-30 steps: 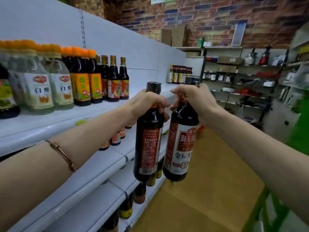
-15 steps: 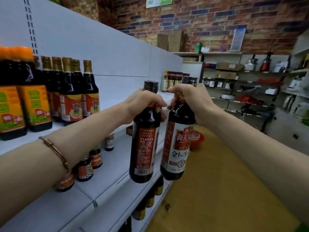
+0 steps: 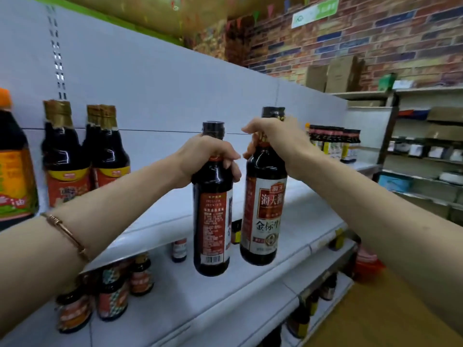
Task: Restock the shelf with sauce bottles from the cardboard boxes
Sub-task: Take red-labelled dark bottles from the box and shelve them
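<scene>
I have a dark sauce bottle in each grip, both held in the air in front of the white shelf (image 3: 295, 221). My left grip (image 3: 208, 156) is clamped round the neck of the left bottle (image 3: 211, 221), fingers curled over its shoulder just under the black cap; that bottle hangs upright with its back label and barcode turned to me. My right grip (image 3: 278, 139) is clamped round the neck of the right bottle (image 3: 263, 214), whose cap sticks out above my knuckles; its front label, red and white with large characters, faces me. The two bottles hang side by side, close but not touching, the right one a little higher and further in than the left. Their bases are above the shelf board, not resting on it.

A thin bracelet (image 3: 66, 234) sits on my left forearm. Left of my left grip, gold-capped bottles (image 3: 105, 151) stand on the upper shelf against the back panel, with an orange-capped bottle (image 3: 12, 159) at the far left edge. Below that grip, short jars (image 3: 112, 296) stand on the lower board. Beyond my right grip, at the far end of the upper shelf, a row of dark bottles (image 3: 333, 141) stands. Above those, cardboard boxes (image 3: 335, 73) sit on top of a unit against the brick wall (image 3: 375, 41)
</scene>
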`<state>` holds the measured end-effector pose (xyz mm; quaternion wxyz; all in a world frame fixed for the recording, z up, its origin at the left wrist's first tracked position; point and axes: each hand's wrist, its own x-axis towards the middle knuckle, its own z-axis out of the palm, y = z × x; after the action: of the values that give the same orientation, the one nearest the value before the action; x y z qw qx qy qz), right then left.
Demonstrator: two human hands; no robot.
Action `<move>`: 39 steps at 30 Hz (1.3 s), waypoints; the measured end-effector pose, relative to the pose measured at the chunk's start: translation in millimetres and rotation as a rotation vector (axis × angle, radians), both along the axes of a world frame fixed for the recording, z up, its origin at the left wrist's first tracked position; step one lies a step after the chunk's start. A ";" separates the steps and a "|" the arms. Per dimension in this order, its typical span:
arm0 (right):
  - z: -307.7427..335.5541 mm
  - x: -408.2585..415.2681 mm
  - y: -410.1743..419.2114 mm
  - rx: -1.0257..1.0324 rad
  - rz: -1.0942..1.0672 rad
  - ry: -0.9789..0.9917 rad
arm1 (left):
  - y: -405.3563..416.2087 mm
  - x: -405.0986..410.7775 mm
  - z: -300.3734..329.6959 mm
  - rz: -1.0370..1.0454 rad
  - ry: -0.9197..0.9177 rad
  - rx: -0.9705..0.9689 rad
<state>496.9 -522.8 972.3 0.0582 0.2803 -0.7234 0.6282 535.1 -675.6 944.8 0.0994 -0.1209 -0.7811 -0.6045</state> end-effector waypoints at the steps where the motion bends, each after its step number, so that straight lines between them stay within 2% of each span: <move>1: 4.1 -14.4 -4.4 -0.016 0.031 0.000 | -4.8 -9.4 4.7 0.021 0.003 0.004; 7: 15.1 -92.6 -45.6 -0.031 0.209 -0.006 | -38.4 -66.5 21.8 0.163 0.036 -0.045; 10: 17.0 -130.0 -72.4 -0.047 0.284 0.000 | -58.3 -94.5 27.9 0.213 0.072 -0.007; 12: 19.3 -151.2 -88.9 -0.029 0.316 -0.001 | -73.2 -110.0 35.8 0.223 0.062 0.037; 17: 24.5 -200.9 -126.5 -0.101 0.400 -0.036 | -107.9 -143.3 45.7 0.339 0.056 -0.014; 20: 22.9 -226.6 -152.9 -0.069 0.468 -0.052 | -126.6 -162.0 43.2 0.432 0.006 -0.042; 25: 11.7 -262.7 -207.5 -0.033 0.535 -0.070 | -155.1 -196.6 32.7 0.692 -0.016 -0.084; 28: 2.4 -284.1 -231.7 -0.043 0.563 -0.088 | -170.7 -207.3 24.4 0.781 -0.002 -0.084; 34: -10.6 -319.8 -276.1 -0.046 0.649 -0.101 | -196.4 -221.4 16.6 0.861 0.013 -0.011; 39: -18.5 -332.7 -299.3 -0.076 0.562 0.035 | -215.7 -232.4 10.4 0.921 0.083 -0.023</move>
<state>164.2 -822.1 953.8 -0.0953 0.4780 -0.5922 0.6416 302.7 -891.3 955.2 0.3872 0.2136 -0.7554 -0.4835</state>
